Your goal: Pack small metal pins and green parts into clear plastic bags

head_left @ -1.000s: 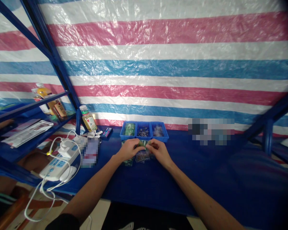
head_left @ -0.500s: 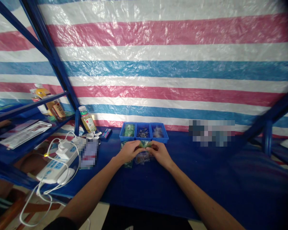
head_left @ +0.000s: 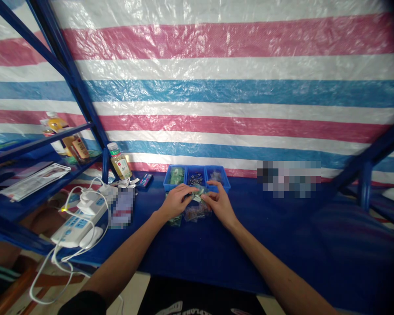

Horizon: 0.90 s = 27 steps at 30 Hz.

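Note:
Between my two hands is a small clear plastic bag [head_left: 199,191] with pale green contents. My left hand [head_left: 177,202] grips its left side, fingers closed over the thumb. On the right side, my right hand [head_left: 220,204] pinches the bag low down, its index finger lifted away. Beneath them on the blue table lie clear bags with brownish small parts [head_left: 196,212] and green-tinted bags [head_left: 174,220], partly covered by my left hand. Just behind stand three blue bins: one with green packets [head_left: 177,176], one with dark screws [head_left: 195,179], one with clear bags [head_left: 216,176].
To the left lie a white power strip [head_left: 80,223] with tangled cables, a blurred-out item [head_left: 121,208] and a small blue box [head_left: 145,181]. A bottle [head_left: 120,162] stands by the blue frame post [head_left: 105,168]. A striped plastic sheet [head_left: 233,92] hangs behind the table.
My right index finger has lifted off the small bag and points up. The bag sits more tilted between my hands, and my left fingers have shifted over it.

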Available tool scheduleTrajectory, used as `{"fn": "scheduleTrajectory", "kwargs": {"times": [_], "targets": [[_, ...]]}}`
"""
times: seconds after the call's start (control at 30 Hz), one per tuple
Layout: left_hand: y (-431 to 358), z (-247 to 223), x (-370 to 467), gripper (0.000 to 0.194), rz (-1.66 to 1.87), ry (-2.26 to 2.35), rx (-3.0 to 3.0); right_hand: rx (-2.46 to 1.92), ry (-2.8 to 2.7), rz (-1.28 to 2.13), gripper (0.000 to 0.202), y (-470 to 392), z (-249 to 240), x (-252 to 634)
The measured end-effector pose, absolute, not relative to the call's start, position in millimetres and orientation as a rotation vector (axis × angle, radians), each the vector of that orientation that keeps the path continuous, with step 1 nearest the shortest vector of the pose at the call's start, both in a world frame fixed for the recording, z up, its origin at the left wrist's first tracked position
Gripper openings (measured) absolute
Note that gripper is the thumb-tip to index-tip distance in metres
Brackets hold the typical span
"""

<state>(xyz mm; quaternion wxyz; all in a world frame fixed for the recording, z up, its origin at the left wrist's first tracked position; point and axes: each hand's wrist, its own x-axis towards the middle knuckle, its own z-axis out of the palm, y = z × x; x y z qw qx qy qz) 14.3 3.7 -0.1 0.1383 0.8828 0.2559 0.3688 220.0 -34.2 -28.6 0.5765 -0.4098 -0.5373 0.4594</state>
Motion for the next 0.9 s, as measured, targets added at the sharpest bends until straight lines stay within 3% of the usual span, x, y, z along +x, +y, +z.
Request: {"fn": "scheduleTrajectory", "kwargs": {"times": [0.1, 0.37, 0.53, 0.7, 0.9], "targets": [[5.8, -2.8, 13.9, 0.024, 1.069, 0.75, 2.566, -0.949, -1.316, 1.052, 0.038, -35.6, -25.9, 218.9], [3.2, -2.1, 14.1, 0.038, 1.012, 0.875, 2.616, -0.976, -1.432, 0.97, 0.045, -35.1, -27.4, 221.8], [0.6, -1.3, 14.6, 0.029, 1.03, 0.87, 2.567, -1.012, -1.472, 0.793, 0.04, -33.0, -32.5, 222.1], [2.9, -8.1, 13.2, 0.027, 1.077, 0.906, 2.426, -1.006, -1.358, 0.974, 0.033, -33.7, -30.5, 220.9], [4.3, -4.3, 13.0, 0.028, 1.115, 0.766, 2.533, -0.937, -1.217, 1.112, 0.05, -35.3, -28.0, 218.2]]}}
